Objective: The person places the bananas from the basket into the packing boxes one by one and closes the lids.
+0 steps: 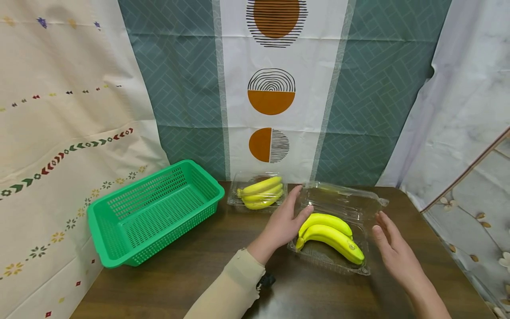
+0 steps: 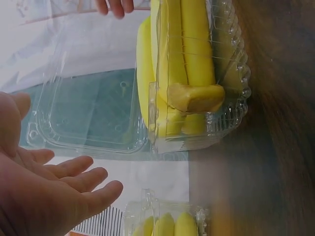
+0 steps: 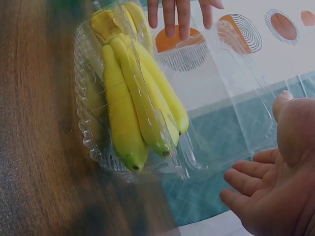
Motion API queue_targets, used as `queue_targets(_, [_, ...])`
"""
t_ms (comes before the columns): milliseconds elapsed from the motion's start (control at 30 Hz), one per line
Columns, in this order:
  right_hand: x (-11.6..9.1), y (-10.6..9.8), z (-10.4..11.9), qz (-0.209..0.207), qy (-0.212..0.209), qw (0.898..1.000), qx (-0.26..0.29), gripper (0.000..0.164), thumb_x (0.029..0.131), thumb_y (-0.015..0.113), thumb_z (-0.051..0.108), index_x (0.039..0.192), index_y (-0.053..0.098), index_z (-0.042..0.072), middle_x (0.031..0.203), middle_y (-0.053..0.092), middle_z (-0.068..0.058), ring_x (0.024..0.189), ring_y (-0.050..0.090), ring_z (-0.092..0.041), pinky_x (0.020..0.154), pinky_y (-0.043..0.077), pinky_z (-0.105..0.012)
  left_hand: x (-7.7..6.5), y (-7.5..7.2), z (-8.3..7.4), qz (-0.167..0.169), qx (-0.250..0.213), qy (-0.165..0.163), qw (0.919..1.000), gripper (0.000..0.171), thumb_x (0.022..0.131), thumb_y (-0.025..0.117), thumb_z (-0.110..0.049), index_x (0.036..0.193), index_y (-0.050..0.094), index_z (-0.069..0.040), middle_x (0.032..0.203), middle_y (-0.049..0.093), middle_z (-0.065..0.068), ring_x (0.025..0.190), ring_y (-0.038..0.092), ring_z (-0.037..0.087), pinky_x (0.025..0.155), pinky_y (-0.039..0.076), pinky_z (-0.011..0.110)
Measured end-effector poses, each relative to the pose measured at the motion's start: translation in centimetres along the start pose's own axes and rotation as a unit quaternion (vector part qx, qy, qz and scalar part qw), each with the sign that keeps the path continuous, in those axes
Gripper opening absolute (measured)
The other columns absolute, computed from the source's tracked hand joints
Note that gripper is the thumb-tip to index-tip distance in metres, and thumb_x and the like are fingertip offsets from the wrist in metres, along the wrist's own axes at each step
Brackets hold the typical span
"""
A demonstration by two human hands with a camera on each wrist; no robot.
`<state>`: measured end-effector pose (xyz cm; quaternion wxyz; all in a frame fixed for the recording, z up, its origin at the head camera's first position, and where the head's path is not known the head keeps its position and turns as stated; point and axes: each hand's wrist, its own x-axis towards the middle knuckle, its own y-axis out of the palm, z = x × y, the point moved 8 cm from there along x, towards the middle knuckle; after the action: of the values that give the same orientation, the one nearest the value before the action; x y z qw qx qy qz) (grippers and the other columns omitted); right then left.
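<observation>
A bunch of yellow bananas (image 1: 334,239) lies in a clear plastic clamshell container (image 1: 314,257) on the table, its hinged lid (image 1: 342,201) raised at the back. In the right wrist view, the greenish tips of the bananas (image 3: 125,113) point toward the right hand's side. My left hand (image 1: 283,221) hovers at the container's left, fingers extended and holding nothing. On the opposite side is my right hand (image 1: 398,254), also empty, fingers extended and slightly bent. Whether either hand touches the plastic is hard to tell.
Behind the left hand stands another clear container (image 1: 232,200) with bananas (image 1: 260,193) inside. A green perforated basket (image 1: 175,235) sits at the left. Patterned cloth hangs behind the brown table (image 1: 191,283). A small black object (image 1: 268,280) shows beside the left sleeve.
</observation>
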<state>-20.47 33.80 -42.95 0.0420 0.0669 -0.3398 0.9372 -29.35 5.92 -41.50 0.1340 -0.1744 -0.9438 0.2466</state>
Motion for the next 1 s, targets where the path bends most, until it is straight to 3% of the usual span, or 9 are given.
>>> queue_targets(133, [-0.3, -0.2, -0.1, -0.01, -0.004, 1.0, -0.006, 0.068, 0.123, 0.035, 0.037, 0.175, 0.013, -0.001, 0.173, 0.029, -0.034, 0.15, 0.037, -0.063, 0.114, 0.031, -0.076, -0.3, -0.3, -0.2, 0.001, 0.003, 0.003, 1.0, 0.073, 0.114, 0.054, -0.058, 0.176, 0.026, -0.03, 0.174, 0.042, 0.006, 0.157, 0.044, 0.032, 0.122, 0.041, 0.061])
queue_targets(200, [-0.4, -0.3, -0.2, -0.013, -0.007, 1.0, -0.009, 0.066, 0.123, 0.035, 0.036, 0.174, 0.017, -0.002, 0.172, 0.032, -0.033, 0.149, 0.039, -0.061, 0.117, 0.035, -0.067, -0.4, -0.4, -0.2, 0.0, 0.004, 0.006, 1.0, 0.071, 0.114, 0.053, -0.057, 0.174, 0.029, -0.029, 0.174, 0.043, 0.006, 0.157, 0.045, 0.032, 0.122, 0.041, 0.061])
queue_targets(267, [-0.5, -0.4, -0.3, -0.019, -0.013, 1.0, -0.011, 0.063, 0.123, 0.034, 0.035, 0.173, 0.022, -0.002, 0.17, 0.036, -0.034, 0.147, 0.041, -0.06, 0.12, 0.039, -0.042, -0.5, -0.4, -0.2, 0.0, 0.007, 0.01, 0.9999, 0.068, 0.115, 0.052, -0.057, 0.173, 0.032, -0.028, 0.173, 0.044, 0.006, 0.156, 0.046, 0.032, 0.122, 0.041, 0.06])
queue_targets(333, [-0.7, -0.5, -0.2, -0.024, -0.024, 0.999, -0.008, 0.06, 0.123, 0.034, 0.032, 0.171, 0.026, -0.004, 0.167, 0.039, -0.035, 0.146, 0.042, -0.06, 0.112, 0.037, -0.018, -0.6, -0.4, -0.2, 0.0, 0.008, 0.014, 0.9999, 0.066, 0.115, 0.051, -0.056, 0.172, 0.033, -0.027, 0.172, 0.046, 0.006, 0.155, 0.047, 0.032, 0.122, 0.041, 0.059])
queue_targets(433, [-0.8, -0.6, 0.0, -0.035, -0.046, 0.998, 0.001, 0.056, 0.124, 0.034, 0.028, 0.167, 0.031, -0.006, 0.163, 0.043, -0.038, 0.146, 0.043, -0.055, 0.095, 0.027, 0.002, -0.7, -0.4, 0.0, 0.002, 0.008, 0.013, 0.9999, 0.065, 0.116, 0.049, -0.057, 0.171, 0.035, -0.025, 0.17, 0.048, 0.007, 0.155, 0.047, 0.032, 0.123, 0.041, 0.058])
queue_targets(533, [-1.0, -0.7, 0.2, -0.039, -0.063, 0.997, 0.015, 0.053, 0.124, 0.032, 0.025, 0.166, 0.033, -0.008, 0.161, 0.044, -0.04, 0.153, 0.043, -0.017, 0.097, 0.027, 0.003, -0.9, -0.4, 0.2, 0.005, 0.006, 0.007, 0.9999, 0.066, 0.116, 0.046, -0.059, 0.171, 0.036, -0.024, 0.17, 0.049, 0.006, 0.155, 0.048, 0.032, 0.123, 0.04, 0.059])
queue_targets(600, [-1.1, -0.7, 0.2, -0.041, -0.071, 0.996, 0.02, 0.052, 0.124, 0.031, 0.024, 0.164, 0.034, -0.009, 0.159, 0.046, -0.04, 0.144, 0.04, 0.01, 0.098, 0.028, 0.002, -1.0, -0.4, 0.3, 0.008, 0.007, 0.006, 0.9999, 0.066, 0.116, 0.045, -0.06, 0.17, 0.037, -0.024, 0.169, 0.049, 0.006, 0.155, 0.048, 0.032, 0.123, 0.04, 0.059])
queue_targets(667, [-1.2, -0.7, 0.2, -0.04, -0.076, 0.996, 0.022, 0.052, 0.124, 0.03, 0.023, 0.164, 0.035, -0.01, 0.158, 0.047, -0.04, 0.129, 0.033, 0.026, 0.099, 0.027, 0.002, -1.1, -0.4, 0.3, 0.011, 0.009, 0.007, 0.9999, 0.066, 0.116, 0.044, -0.06, 0.17, 0.037, -0.023, 0.169, 0.05, 0.006, 0.154, 0.048, 0.033, 0.122, 0.04, 0.059])
queue_targets(1000, [-1.4, -0.5, -0.1, -0.018, -0.078, 0.997, 0.009, 0.055, 0.124, 0.024, 0.024, 0.162, 0.039, -0.013, 0.156, 0.05, -0.042, 0.127, 0.034, 0.026, 0.098, 0.027, 0.002, -1.5, -0.4, 0.6, 0.018, 0.024, 0.009, 0.9995, 0.066, 0.116, 0.043, -0.06, 0.17, 0.038, -0.023, 0.169, 0.051, 0.005, 0.154, 0.049, 0.03, 0.122, 0.041, 0.058])
